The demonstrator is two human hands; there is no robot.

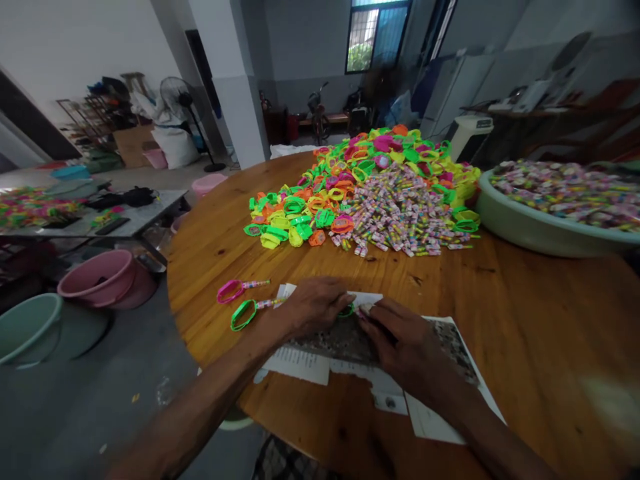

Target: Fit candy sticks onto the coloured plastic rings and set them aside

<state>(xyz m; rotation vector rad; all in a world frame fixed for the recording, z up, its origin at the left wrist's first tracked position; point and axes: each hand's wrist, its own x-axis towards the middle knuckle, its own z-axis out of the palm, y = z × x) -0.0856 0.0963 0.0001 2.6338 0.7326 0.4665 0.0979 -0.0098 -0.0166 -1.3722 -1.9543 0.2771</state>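
Note:
Close together over the dark, speckled board [330, 343] on the round table, both my hands are closed. My left hand [320, 307] grips a green plastic toy watch [346, 311], mostly covered by the fingers. My right hand [400, 333] pinches a small wrapped candy tube [358, 311] against the watch; most of it is hidden. Left of my hands lie a pink toy watch [231, 291] and a green toy watch [243, 315], each with a candy tube at its right end. Sheets of paper [300, 365] stick out from under the board.
Beyond my hands is a heap of bright toy watches [295, 213] with a pile of candy tubes [395, 213] in front. A pale green basin [540, 227] full of candy tubes stands at right. Buckets [107, 277] stand on the floor left of the wooden table [200, 260].

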